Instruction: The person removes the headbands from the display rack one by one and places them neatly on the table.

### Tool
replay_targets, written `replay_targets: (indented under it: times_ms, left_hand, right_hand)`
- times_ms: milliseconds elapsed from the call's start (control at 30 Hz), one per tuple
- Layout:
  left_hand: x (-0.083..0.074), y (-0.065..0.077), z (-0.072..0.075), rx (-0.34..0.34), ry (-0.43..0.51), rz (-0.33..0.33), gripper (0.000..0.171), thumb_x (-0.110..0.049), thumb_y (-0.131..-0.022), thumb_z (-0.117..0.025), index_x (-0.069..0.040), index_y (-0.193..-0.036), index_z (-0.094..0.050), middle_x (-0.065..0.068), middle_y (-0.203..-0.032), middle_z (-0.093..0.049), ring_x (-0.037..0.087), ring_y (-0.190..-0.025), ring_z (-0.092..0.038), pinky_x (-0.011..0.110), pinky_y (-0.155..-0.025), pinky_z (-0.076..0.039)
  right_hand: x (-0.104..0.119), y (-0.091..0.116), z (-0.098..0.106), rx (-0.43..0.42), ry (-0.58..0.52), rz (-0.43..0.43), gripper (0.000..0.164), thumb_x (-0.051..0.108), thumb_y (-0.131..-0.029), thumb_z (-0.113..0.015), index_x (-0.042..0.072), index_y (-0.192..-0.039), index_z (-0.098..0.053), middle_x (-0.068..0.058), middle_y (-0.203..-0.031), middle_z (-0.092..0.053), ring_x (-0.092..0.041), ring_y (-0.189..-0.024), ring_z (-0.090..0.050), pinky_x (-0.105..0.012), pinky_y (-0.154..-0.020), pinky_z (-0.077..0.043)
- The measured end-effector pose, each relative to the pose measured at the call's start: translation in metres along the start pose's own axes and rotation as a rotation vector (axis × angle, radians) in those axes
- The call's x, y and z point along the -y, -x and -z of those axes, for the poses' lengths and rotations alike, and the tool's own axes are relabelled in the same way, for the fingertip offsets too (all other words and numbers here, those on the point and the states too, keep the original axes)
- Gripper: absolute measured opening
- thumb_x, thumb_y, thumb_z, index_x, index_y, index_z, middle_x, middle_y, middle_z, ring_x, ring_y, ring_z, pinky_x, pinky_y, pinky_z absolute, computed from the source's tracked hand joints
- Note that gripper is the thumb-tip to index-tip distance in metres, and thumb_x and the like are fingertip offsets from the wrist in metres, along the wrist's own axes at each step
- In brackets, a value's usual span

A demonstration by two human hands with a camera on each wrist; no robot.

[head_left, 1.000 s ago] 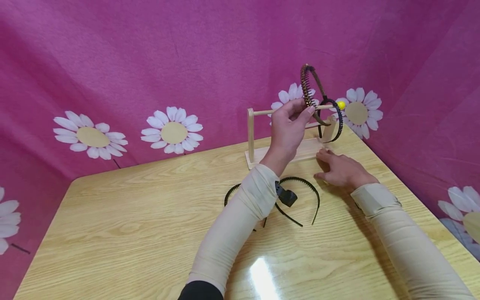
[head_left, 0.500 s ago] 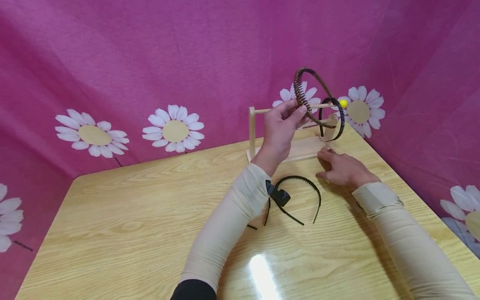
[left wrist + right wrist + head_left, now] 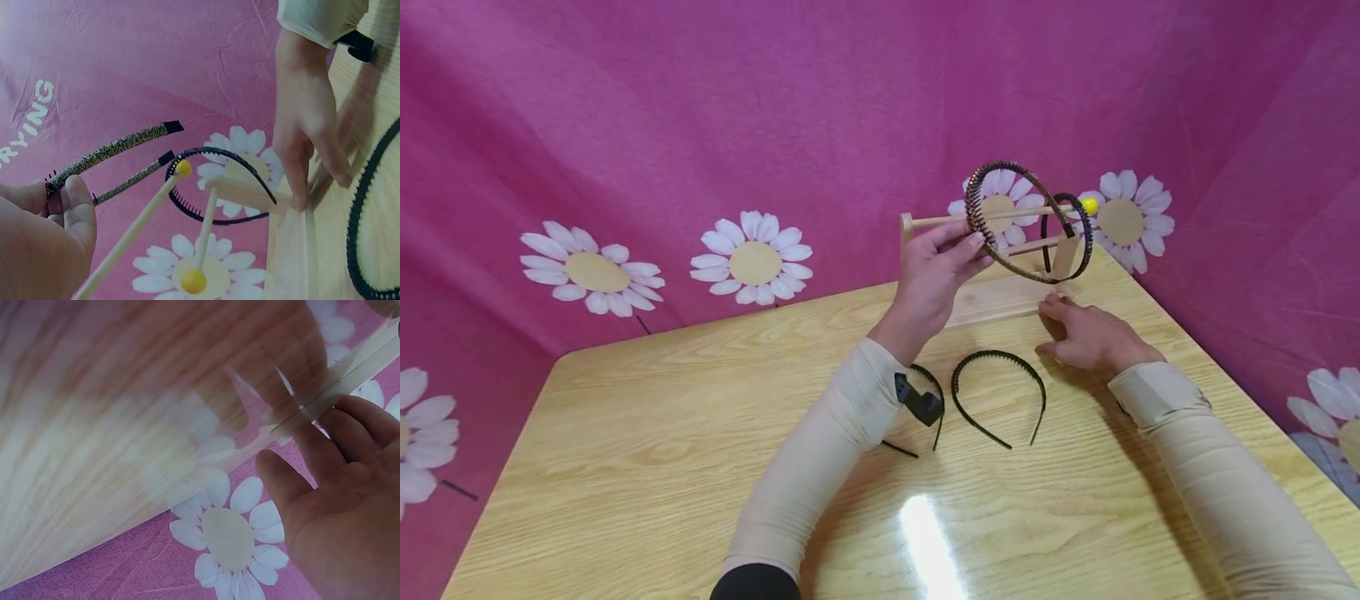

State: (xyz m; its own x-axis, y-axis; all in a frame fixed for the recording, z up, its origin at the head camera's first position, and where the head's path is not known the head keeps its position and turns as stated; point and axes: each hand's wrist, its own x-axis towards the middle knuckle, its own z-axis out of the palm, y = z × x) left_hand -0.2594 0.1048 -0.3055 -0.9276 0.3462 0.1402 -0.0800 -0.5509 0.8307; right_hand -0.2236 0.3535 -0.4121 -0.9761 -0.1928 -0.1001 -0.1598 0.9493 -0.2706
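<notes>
My left hand point(image 3: 928, 279) pinches a brown-gold toothed headband point(image 3: 973, 200) between thumb and fingers, raised in front of a wooden rack point(image 3: 1000, 300). In the left wrist view the two black-tipped ends of this headband point(image 3: 106, 155) point towards the rack's rods. A black toothed headband point(image 3: 1086, 242) hangs at the rack's right end, near a yellow ball tip point(image 3: 1089, 205). My right hand point(image 3: 1090, 333) rests by the front right corner of the rack's base, fingertips against it. In the right wrist view its fingers look loosely bent and hold nothing.
Two black toothed headbands lie on the wood-grain table: one point(image 3: 992, 354) in front of the rack, the other point(image 3: 941, 400) partly hidden by my left forearm. A pink cloth with daisies point(image 3: 751, 263) hangs behind the table and along its right side.
My left hand has moved left and slightly down with the brown-gold headband, which now turns its loop more towards the head view. The right hand stays by the rack's base.
</notes>
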Motion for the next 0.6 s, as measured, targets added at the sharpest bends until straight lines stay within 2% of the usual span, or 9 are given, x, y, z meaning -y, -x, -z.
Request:
replay_targets:
  times_ms: [67,200,300,367,467,600]
  left_hand:
    - [-0.001,0.002,0.005,-0.002,0.003,0.025,0.029,0.012,-0.097,-0.055,0.018,-0.125,-0.057,0.011,-0.094,-0.064,0.016,-0.08,-0.066,0.029,-0.081,-0.058]
    - [-0.004,0.006,0.016,0.001,-0.017,0.058,0.032,0.012,-0.098,-0.055,0.017,-0.129,-0.055,0.022,-0.108,-0.063,0.02,-0.085,-0.067,0.035,-0.089,-0.057]
    - [-0.006,0.01,0.023,0.005,-0.036,0.073,0.034,0.012,-0.099,-0.053,0.018,-0.132,-0.053,0.032,-0.119,-0.059,0.022,-0.087,-0.067,0.034,-0.088,-0.057]
    - [-0.008,0.012,0.027,0.002,-0.045,0.084,0.035,0.011,-0.099,-0.053,0.018,-0.133,-0.052,0.034,-0.121,-0.058,0.023,-0.088,-0.067,0.032,-0.085,-0.058]
    - [-0.01,0.017,0.031,-0.003,-0.06,0.102,0.035,0.011,-0.099,-0.053,0.018,-0.133,-0.053,0.03,-0.115,-0.062,0.025,-0.089,-0.068,0.03,-0.081,-0.058]
    - [-0.013,0.023,0.035,0.002,-0.088,0.12,0.034,0.01,-0.099,-0.054,0.017,-0.132,-0.054,0.023,-0.106,-0.065,0.024,-0.087,-0.069,0.031,-0.082,-0.058]
  right_hand:
    - [0.0,0.0,0.0,-0.004,0.001,0.003,0.076,0.042,-0.091,-0.068,0.004,-0.151,-0.04,-0.027,-0.158,-0.028,-0.059,-0.126,-0.044,-0.067,-0.095,-0.043]
    - [0.0,-0.001,-0.001,-0.016,-0.002,0.004,0.07,0.039,-0.09,-0.069,0.007,-0.147,-0.044,-0.027,-0.152,-0.038,-0.056,-0.118,-0.053,-0.065,-0.089,-0.046]
    - [-0.001,-0.001,-0.001,-0.018,-0.005,0.005,0.068,0.039,-0.09,-0.069,0.007,-0.146,-0.046,-0.029,-0.152,-0.037,-0.055,-0.118,-0.053,-0.064,-0.089,-0.047]
    - [-0.001,-0.001,-0.002,-0.011,-0.004,0.007,0.074,0.041,-0.091,-0.068,0.004,-0.15,-0.042,-0.029,-0.155,-0.031,-0.056,-0.123,-0.049,-0.065,-0.092,-0.045]
    - [-0.002,-0.001,-0.002,-0.004,0.0,0.015,0.077,0.042,-0.092,-0.067,0.001,-0.151,-0.04,-0.029,-0.157,-0.026,-0.058,-0.126,-0.044,-0.065,-0.096,-0.043]
    - [-0.002,-0.001,-0.001,-0.003,0.007,0.019,0.074,0.042,-0.092,-0.067,0.003,-0.15,-0.041,-0.029,-0.157,-0.027,-0.06,-0.124,-0.045,-0.066,-0.095,-0.044]
